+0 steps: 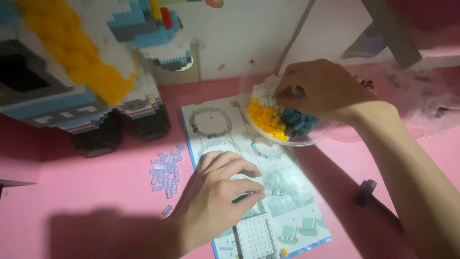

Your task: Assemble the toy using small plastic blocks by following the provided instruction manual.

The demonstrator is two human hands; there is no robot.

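My left hand (218, 196) rests on an instruction sheet (292, 201) and pinches a thin row of small clear bricks (268, 193) between thumb and forefinger. My right hand (321, 86) reaches into a clear round bowl (306, 140) of tiny white, orange and dark blue bricks, its fingertips closed among the white ones. Whether it holds a brick is hidden. A white studded plate (255, 236) lies on the sheet just below my left hand.
A big block-built figure (72, 72) in white, blue, grey and yellow stands at the back left on the pink table (96, 192). Several pale purple bricks (165, 175) lie loose beside the sheet. A small dark piece (365, 191) sits right of it.
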